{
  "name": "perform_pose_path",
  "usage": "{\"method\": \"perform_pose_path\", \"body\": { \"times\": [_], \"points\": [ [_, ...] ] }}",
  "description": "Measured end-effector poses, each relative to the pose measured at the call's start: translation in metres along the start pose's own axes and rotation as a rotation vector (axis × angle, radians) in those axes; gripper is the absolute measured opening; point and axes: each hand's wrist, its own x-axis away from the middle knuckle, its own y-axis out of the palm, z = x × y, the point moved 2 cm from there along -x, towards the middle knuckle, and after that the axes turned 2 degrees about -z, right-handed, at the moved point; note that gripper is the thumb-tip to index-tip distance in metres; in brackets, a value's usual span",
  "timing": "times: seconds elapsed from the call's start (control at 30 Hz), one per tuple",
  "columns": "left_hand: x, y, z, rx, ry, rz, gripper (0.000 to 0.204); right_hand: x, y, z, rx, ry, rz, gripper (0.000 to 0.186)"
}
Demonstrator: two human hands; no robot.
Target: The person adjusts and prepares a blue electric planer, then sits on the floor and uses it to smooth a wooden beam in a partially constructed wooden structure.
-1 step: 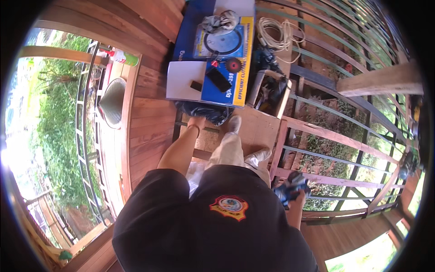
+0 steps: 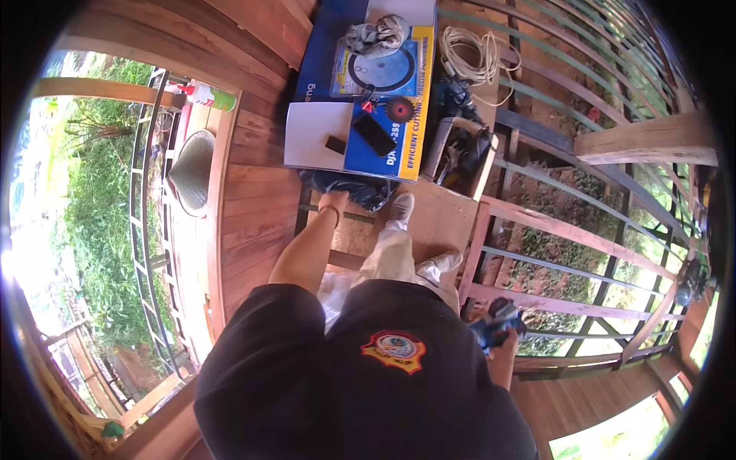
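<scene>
My left arm stretches forward, and my left hand [image 2: 335,200] is at a black plastic bag [image 2: 354,188] under the front edge of a large blue, white and yellow cardboard box [image 2: 313,134]. The fingers are hidden by the bag. Low on my right side, my right hand [image 2: 503,346] is closed round a blue and black power tool [image 2: 498,323], partly blurred. On top of the box lie a crumpled cloth [image 2: 376,37], a packaged round blade [image 2: 382,70], a black phone-like slab [image 2: 373,136], a small black block [image 2: 335,144] and a red-and-black wheel-like part [image 2: 399,110].
An open wooden crate [image 2: 485,167] with tools stands right of the box, below coiled pale cable [image 2: 469,57]. Open metal and wooden bars [image 2: 571,231] run along the right above the ground. A conical hat [image 2: 192,172] and a bottle [image 2: 212,97] sit on the left ledge.
The view has shifted a little, so the box and crate appear slightly farther right. Both hands keep their places.
</scene>
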Motion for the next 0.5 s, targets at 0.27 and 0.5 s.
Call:
{"method": "perform_pose_path", "body": {
  "times": [0.27, 0.5],
  "points": [
    [-0.197, -0.041, 0.019, 0.01, -0.37, 0.378, 0.078, 0.132, -0.023, 0.022, 0.531, -0.043, 0.206, 0.016],
    [-0.213, -0.04, 0.055, 0.361, -0.573, 0.526, 0.093, 0.173, 0.047, 0.047, 1.028, 0.026, 0.166, 0.034]
  ]
}}
